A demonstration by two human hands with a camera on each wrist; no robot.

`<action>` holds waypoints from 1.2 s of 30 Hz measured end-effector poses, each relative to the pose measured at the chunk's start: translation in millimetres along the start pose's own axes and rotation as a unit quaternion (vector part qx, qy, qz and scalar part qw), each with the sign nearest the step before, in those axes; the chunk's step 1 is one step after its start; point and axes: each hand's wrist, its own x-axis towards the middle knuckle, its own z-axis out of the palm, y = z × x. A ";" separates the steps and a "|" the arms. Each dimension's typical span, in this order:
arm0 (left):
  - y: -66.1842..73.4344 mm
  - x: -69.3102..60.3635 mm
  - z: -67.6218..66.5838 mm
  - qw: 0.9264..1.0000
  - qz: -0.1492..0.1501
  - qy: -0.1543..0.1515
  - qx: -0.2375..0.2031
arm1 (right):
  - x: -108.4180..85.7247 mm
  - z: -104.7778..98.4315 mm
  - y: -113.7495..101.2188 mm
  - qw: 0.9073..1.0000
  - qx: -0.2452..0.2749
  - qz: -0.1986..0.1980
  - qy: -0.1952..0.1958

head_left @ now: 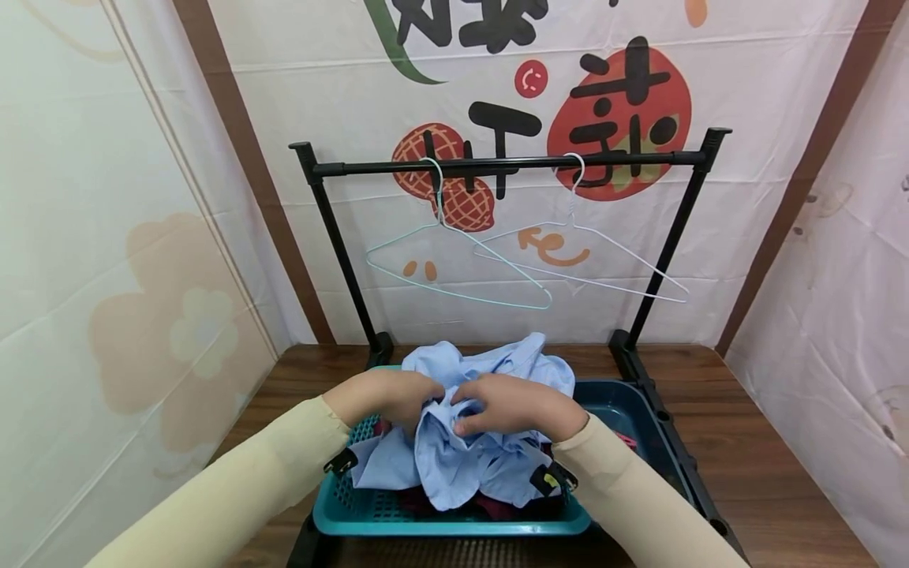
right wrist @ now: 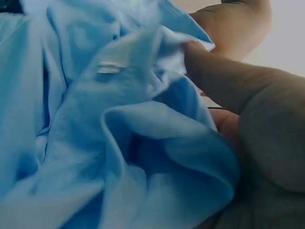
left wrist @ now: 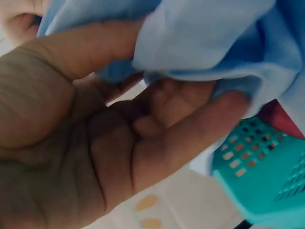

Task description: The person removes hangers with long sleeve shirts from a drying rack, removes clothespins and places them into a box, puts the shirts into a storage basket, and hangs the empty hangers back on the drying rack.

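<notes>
A light blue shirt [head_left: 454, 469] lies crumpled in a heap over the teal basket [head_left: 443, 528]. My left hand [head_left: 390, 397] grips its fabric from the left; in the left wrist view the thumb and fingers close around a fold of the shirt [left wrist: 200, 36]. From the right, my right hand [head_left: 521, 404] pinches another part of the cloth, and the right wrist view shows its thumb [right wrist: 219, 71] pressed against a shirt edge. Some of the fingertips are hidden by fabric. Dark red cloth [head_left: 497, 507] shows beneath the shirt inside the basket.
Behind the basket stands a black clothes rack [head_left: 511, 163] bearing a pale green wire hanger [head_left: 440, 193] and a white wire hanger [head_left: 571, 207]. A dark blue tray [head_left: 618, 392] sits at the right of the basket on the wooden table [head_left: 746, 442]. Printed curtains surround the table.
</notes>
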 end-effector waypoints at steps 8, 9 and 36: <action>-9.6 9.3 -11.6 0.966 -0.045 -0.195 -0.165 | 21.9 11.0 4.3 0.996 0.007 0.055 -0.073; -10.1 9.6 -14.5 0.961 -0.050 -0.202 -0.180 | 24.0 11.5 4.2 0.995 0.005 0.062 -0.078; -2.9 74.6 42.3 0.988 -0.113 -0.093 0.050 | 45.1 60.0 1.0 0.964 -0.156 0.184 -0.112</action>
